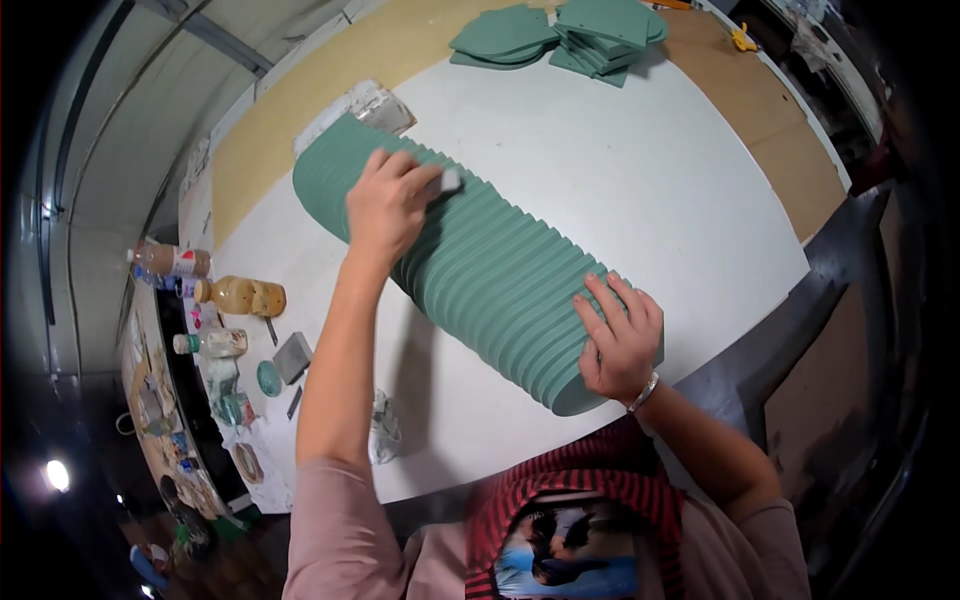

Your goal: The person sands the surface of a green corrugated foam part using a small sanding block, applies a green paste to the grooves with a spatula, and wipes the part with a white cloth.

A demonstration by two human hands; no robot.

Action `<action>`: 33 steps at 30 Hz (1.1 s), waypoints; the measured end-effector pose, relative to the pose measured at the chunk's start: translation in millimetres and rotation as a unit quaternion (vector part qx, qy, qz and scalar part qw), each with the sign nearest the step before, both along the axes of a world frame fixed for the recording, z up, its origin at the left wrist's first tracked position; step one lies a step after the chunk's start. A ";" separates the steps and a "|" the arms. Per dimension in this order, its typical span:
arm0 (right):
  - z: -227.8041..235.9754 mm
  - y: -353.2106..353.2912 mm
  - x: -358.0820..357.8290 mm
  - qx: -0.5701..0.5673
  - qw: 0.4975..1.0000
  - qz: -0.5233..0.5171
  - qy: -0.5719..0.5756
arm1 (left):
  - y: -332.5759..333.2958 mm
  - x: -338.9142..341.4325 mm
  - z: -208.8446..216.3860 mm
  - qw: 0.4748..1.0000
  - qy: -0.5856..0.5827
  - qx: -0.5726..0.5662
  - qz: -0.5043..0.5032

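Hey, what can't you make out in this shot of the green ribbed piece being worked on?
- Small grey object in left hand: mostly covered by fingers, head view.
- Ribbed green cylinder underside: hidden against the table.
- Its near end: partly covered by right hand.
- Bottles: too small, blurred.

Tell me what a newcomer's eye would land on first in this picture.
The long, green, ribbed row of flat pieces stacked on edge dominates, lying diagonally across the white round tabletop. The left hand presses on its far end with a small pale block in its fingers, while the right hand steadies the near end. A loose pile of matching green flat cut-outs sits at the table's far edge, and plastic bottles stand off to the left.
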State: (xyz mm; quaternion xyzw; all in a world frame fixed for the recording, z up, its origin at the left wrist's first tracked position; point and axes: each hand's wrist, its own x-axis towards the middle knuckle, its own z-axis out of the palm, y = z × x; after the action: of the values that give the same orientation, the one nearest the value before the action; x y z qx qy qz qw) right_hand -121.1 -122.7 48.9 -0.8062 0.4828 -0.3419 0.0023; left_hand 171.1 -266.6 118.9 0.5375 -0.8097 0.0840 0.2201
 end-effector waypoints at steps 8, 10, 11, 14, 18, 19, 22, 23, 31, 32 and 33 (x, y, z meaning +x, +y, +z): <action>4.8 1.1 1.8 -0.009 0.999 0.014 0.033 | -12.6 7.6 -6.5 1.000 0.012 0.007 -0.022; 3.9 3.5 1.2 -0.003 0.999 0.004 0.041 | -17.7 5.1 -5.2 0.999 0.030 -0.002 -0.044; 4.6 2.7 1.6 -0.003 0.999 0.003 0.041 | -14.9 12.5 -2.4 0.998 0.027 -0.008 -0.058; 2.9 9.3 -2.3 0.004 0.998 -0.020 0.052 | 12.2 31.8 -8.3 0.998 0.021 0.025 -0.061; 7.4 7.3 6.2 -0.003 0.999 -0.009 0.051 | 7.3 40.0 -17.9 1.000 0.021 0.018 -0.014; 8.5 8.0 6.9 -0.003 0.998 -0.008 0.055 | -2.7 32.3 -20.6 0.998 0.043 -0.026 -0.049; 11.2 3.4 10.5 -0.004 0.999 -0.005 0.053 | -22.7 12.0 -15.8 0.997 0.050 -0.009 -0.062; 10.9 3.5 12.2 -0.001 0.998 -0.003 0.055 | -22.2 14.9 -10.9 0.997 0.044 0.009 -0.062; 5.8 6.5 4.3 0.002 0.998 -0.013 0.056 | -0.1 43.0 -18.6 0.999 0.032 0.022 -0.037; 5.6 6.1 4.5 0.003 0.998 -0.013 0.054 | -11.0 29.5 -19.2 0.999 0.032 0.023 -0.035; 6.6 5.8 4.9 0.003 0.999 -0.013 0.053 | -22.8 12.8 -17.9 0.998 0.033 0.006 -0.054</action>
State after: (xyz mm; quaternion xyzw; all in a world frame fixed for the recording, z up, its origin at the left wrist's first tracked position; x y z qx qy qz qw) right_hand -116.2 -116.9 55.4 -0.8165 0.4940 -0.2977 -0.0253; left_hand 183.8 -289.4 101.0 0.4972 -0.8302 0.0492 0.2472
